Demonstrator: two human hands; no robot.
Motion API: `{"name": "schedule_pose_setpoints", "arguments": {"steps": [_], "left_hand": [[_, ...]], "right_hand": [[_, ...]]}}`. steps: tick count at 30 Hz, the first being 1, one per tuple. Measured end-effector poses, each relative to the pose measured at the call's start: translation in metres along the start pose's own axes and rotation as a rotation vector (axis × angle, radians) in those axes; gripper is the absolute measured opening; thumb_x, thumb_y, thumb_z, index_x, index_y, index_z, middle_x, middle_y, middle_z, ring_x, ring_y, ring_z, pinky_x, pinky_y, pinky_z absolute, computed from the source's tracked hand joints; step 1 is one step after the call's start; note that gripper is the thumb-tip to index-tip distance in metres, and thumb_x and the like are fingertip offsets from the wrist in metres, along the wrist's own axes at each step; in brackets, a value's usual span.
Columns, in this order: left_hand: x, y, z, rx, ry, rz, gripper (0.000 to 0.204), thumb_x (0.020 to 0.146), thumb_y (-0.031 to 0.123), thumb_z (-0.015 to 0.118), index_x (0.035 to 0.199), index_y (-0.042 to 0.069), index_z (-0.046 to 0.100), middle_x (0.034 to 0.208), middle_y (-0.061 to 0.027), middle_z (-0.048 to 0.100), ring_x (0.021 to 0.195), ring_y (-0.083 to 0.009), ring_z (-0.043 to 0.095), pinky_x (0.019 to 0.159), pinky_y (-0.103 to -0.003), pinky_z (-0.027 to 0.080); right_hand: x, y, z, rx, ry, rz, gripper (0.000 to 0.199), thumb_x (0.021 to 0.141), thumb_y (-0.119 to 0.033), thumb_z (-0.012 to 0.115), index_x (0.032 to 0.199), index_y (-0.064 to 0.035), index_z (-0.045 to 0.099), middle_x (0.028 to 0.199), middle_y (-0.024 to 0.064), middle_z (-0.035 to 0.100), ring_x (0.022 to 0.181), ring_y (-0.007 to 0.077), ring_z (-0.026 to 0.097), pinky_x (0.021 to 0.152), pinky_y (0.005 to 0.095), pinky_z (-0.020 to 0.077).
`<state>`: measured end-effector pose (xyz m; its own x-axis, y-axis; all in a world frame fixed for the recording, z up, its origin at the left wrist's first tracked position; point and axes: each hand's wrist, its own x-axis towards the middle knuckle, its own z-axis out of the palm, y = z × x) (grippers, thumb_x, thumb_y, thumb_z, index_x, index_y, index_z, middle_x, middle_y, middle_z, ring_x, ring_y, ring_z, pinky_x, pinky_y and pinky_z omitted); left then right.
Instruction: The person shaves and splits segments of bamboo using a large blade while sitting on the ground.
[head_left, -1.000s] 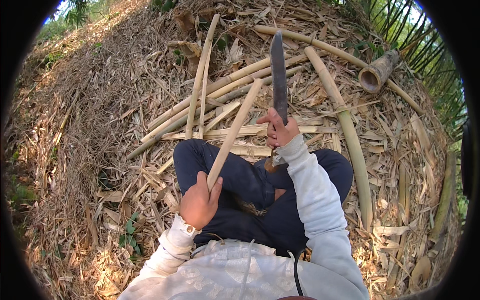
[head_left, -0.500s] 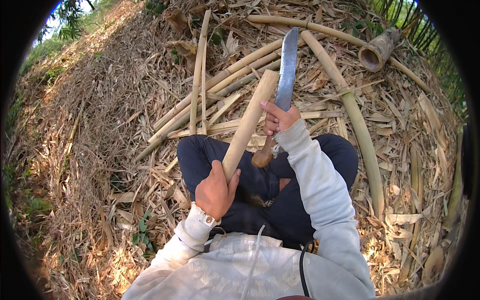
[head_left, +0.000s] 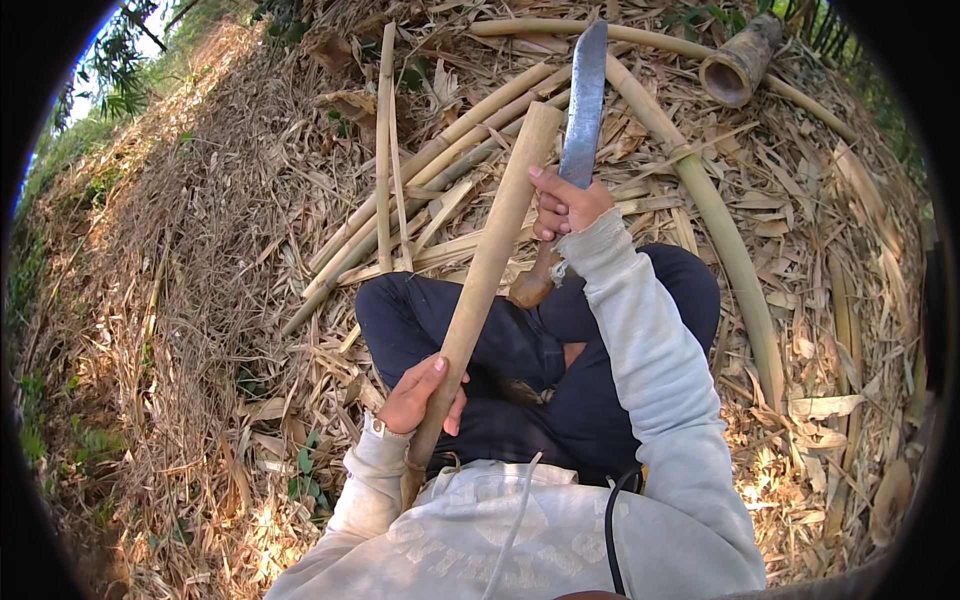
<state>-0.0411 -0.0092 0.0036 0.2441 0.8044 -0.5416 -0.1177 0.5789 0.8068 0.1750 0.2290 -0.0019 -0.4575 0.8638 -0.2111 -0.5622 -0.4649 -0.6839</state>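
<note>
In the head view, the person's left hand (head_left: 408,398) was at 7 o'clock, its fingers gripping the lower part of a long bamboo piece (head_left: 490,262); how hard they pressed, I could not tell. That piece leaned across the dark trousers (head_left: 408,315), its upper end just past 12 o'clock, its lower end between 6 and 7, against the sweatshirt (head_left: 460,540). The right hand (head_left: 575,208), between 1 and 2 o'clock, had its fingers closed round the wooden handle (head_left: 532,288) of a broad knife (head_left: 584,105) whose blade pointed to nearly 1 o'clock, just beside the bamboo; the foremost fingertip seemed to touch the bamboo's edge. Handling both well, I judged, called for a settled left hold well below the blade, a firm fist on the handle, the sharp edge turned away from both thighs, and the lower end braced against the body. Bamboo poles (head_left: 460,132) lay toward 11 and 12 o'clock, a curved length (head_left: 722,235) between 2 and 3, and a hollow tube (head_left: 752,48) between 1 and 2.
</note>
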Motion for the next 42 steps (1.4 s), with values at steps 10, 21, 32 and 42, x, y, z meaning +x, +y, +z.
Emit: {"name": "schedule_pose_setpoints", "arguments": {"steps": [10, 21, 32, 42], "left_hand": [[0.001, 0.021, 0.025, -0.134, -0.061, -0.046, 0.047, 0.105, 0.041, 0.032, 0.123, 0.0, 0.047, 0.08, -0.0184, 0.065, 0.057, -0.0239, 0.064, 0.053, -0.031, 0.053], [0.025, 0.059, 0.014, -0.038, 0.239, 0.15, 0.036, 0.105, 0.034, 0.034, 0.103, 0.002, 0.05, 0.075, -0.0179, 0.064, 0.039, -0.0177, 0.051, 0.038, -0.026, 0.041], [0.031, 0.073, 0.007, -0.19, 0.25, 0.089, 0.044, 0.105, 0.043, 0.031, 0.096, 0.004, 0.051, 0.06, -0.0064, 0.048, 0.036, -0.0156, 0.045, 0.035, -0.028, 0.038], [0.011, 0.073, 0.022, -0.298, 0.173, 0.079, 0.041, 0.105, 0.044, 0.029, 0.098, 0.008, 0.046, 0.054, -0.0034, 0.042, 0.03, -0.0127, 0.034, 0.031, -0.027, 0.032]], "right_hand": [[0.015, -0.001, -0.01, 0.065, 0.23, -0.019, 0.032, 0.085, -0.023, 0.075, 0.071, -0.0128, 0.048, 0.054, -0.0059, 0.036, 0.041, 0.0076, 0.034, 0.045, 0.0293, 0.0357], [0.015, 0.031, -0.014, -0.819, 0.234, -0.318, 0.068, 0.096, -0.06, 0.046, 0.088, 0.0033, 0.069, 0.052, -0.0011, 0.045, 0.04, 0.0101, 0.041, 0.041, 0.0283, 0.0346], [-0.042, 0.064, 0.034, -1.512, -0.332, -0.914, 0.059, 0.091, -0.06, 0.054, 0.076, -0.0033, 0.057, 0.064, 0.0129, 0.059, 0.057, 0.0343, 0.062, 0.051, 0.0417, 0.0498], [-0.032, 0.045, 0.022, -1.557, -0.199, -0.815, 0.06, 0.092, -0.063, 0.048, 0.074, -0.0077, 0.06, 0.062, 0.0154, 0.061, 0.058, 0.0389, 0.063, 0.053, 0.0465, 0.0492]]}}
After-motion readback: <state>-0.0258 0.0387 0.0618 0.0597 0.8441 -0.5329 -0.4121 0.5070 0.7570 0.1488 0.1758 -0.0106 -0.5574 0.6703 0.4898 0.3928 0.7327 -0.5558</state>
